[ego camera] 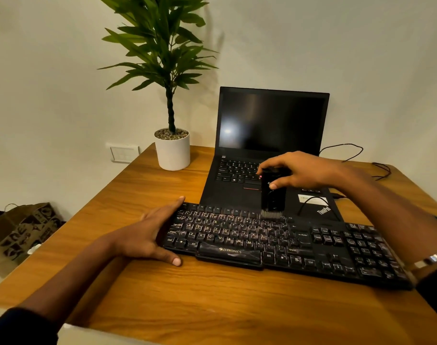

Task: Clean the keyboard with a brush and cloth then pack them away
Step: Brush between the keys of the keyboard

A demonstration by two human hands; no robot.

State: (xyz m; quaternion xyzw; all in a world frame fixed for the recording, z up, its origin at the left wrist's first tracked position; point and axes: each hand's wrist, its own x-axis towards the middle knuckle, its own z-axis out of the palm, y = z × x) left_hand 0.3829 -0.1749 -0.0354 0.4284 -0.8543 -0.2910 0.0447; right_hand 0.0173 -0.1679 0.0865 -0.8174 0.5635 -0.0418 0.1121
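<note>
A dusty black keyboard [274,242] lies across the wooden table [187,300]. My left hand [147,235] rests against the keyboard's left end, fingers straight along its edge and thumb at the front corner. My right hand [299,170] grips the top of a black brush [272,195] held upright. The brush's pale bristles touch the top row of keys near the keyboard's middle. No cloth is in view.
An open black laptop [269,135] with a dark screen stands just behind the keyboard. A potted plant in a white pot [172,151] is at the back left. Black cables [349,151] trail at the back right. A paper bag [25,227] sits on the floor, left.
</note>
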